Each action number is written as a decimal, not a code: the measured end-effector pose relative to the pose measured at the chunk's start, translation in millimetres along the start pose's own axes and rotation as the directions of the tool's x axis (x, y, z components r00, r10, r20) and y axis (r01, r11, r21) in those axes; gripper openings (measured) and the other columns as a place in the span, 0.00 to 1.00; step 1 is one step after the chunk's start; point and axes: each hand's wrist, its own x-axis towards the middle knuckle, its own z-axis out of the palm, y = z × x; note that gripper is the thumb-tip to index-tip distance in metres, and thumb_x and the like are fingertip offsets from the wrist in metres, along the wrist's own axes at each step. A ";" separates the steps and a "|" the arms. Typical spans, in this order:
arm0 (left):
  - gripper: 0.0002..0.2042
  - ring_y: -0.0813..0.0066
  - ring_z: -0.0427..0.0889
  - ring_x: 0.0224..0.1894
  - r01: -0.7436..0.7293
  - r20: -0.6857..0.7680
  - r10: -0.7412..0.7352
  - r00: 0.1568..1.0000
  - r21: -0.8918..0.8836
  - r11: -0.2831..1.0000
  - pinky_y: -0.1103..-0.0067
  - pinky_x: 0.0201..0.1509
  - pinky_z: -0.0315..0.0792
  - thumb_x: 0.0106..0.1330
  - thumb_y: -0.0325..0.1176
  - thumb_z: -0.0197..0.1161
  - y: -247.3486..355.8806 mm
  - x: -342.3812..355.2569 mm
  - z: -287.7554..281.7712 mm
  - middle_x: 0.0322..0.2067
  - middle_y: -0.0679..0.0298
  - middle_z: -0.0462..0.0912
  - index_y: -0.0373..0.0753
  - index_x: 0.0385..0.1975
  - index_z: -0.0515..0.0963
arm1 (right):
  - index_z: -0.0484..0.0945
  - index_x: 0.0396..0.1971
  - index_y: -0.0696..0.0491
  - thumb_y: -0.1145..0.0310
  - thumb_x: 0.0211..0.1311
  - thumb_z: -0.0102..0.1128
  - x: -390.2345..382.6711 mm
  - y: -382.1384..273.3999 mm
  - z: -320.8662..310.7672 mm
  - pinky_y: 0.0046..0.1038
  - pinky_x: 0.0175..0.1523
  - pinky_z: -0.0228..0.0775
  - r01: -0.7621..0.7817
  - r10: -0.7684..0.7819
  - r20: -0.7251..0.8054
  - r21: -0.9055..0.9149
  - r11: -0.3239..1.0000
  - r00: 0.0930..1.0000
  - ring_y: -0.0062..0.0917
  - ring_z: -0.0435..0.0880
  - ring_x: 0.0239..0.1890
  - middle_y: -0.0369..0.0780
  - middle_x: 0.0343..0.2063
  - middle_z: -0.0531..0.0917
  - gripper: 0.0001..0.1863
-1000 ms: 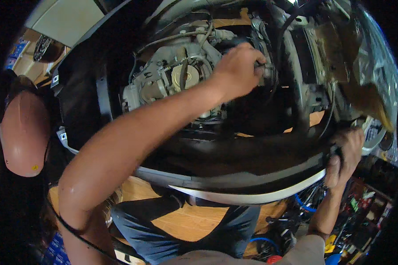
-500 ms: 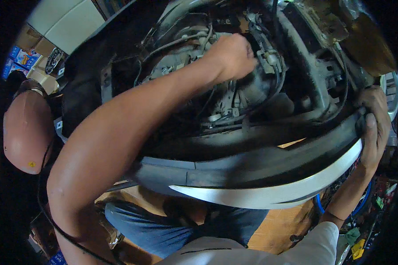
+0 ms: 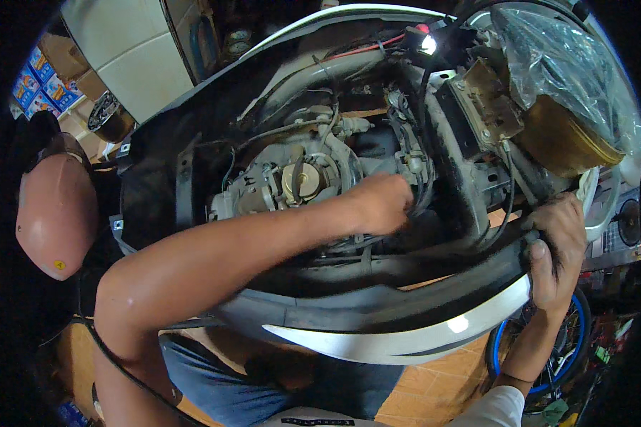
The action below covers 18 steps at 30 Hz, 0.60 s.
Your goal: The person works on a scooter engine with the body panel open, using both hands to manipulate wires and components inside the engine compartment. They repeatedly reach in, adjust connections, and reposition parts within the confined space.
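My left hand (image 3: 384,203) is closed among the engine parts (image 3: 303,181) of an opened vehicle body, beside black hoses and a metal fitting; its fingertips and whatever they hold are hidden. My right hand (image 3: 555,242) grips the edge of the black body panel (image 3: 420,306), which carries a white trim strip (image 3: 399,345) on the near side. A metal bracket (image 3: 491,107) and a brown padded piece (image 3: 570,135) lie beyond it at the upper right, under clear plastic sheeting (image 3: 548,50).
A pink rounded panel or helmet (image 3: 57,213) is at the left. Behind are a white cabinet (image 3: 121,50), stacked blue boxes (image 3: 43,85) and a metal bowl (image 3: 110,117). A small lamp (image 3: 427,43) shines at the top. A blue-rimmed wheel (image 3: 570,341) is at lower right.
The camera view has shifted, bringing more of the top into frame. My left hand has moved slightly toward me relative to the engine. My right hand stays on the panel edge.
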 end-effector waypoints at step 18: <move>0.12 0.75 0.83 0.35 0.188 0.248 -0.063 0.967 -0.522 0.832 0.79 0.41 0.79 0.62 0.34 0.69 -9.1 -11.0 -28.4 0.32 0.62 0.85 0.32 0.39 0.83 | 0.75 0.23 0.61 0.51 0.51 0.58 0.6 0.5 0.5 0.37 0.44 0.62 -0.012 0.012 -0.003 -0.013 1.000 1.000 0.41 0.72 0.29 0.45 0.24 0.76 0.23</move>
